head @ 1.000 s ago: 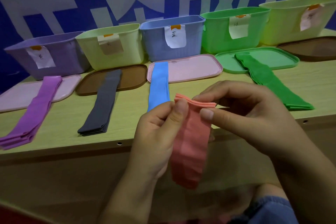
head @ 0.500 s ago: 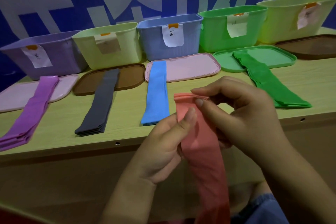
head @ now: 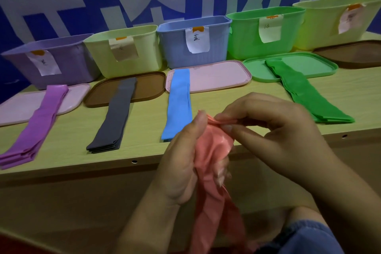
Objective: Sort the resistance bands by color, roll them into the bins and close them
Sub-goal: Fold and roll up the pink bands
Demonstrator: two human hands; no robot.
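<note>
Both hands grasp the pink band [head: 212, 150]: left hand [head: 181, 163] fingers wrapped around it, right hand [head: 274, 130] pinching its top edge.

The pale wooden worktop [head: 144, 130] carries a back row of five open bins, well beyond the fingers [head: 226, 128]: a purple bin [head: 68, 64], a pale yellow-green bin [head: 144, 53], a blue bin [head: 214, 47], a green bin [head: 247, 41] and a second yellow-green bin [head: 321, 27]. Before each lies a flat lid: a pink lid [head: 18, 107], a brown lid [head: 103, 93], a second pink lid [head: 218, 76], a green lid [head: 309, 64] and a second brown lid [head: 350, 53]. Purple bands [head: 39, 123], grey bands [head: 115, 117], blue bands [head: 178, 101] and green bands [head: 309, 97] lie half on lids, half on the worktop, the blue nearest the fingers.
</note>
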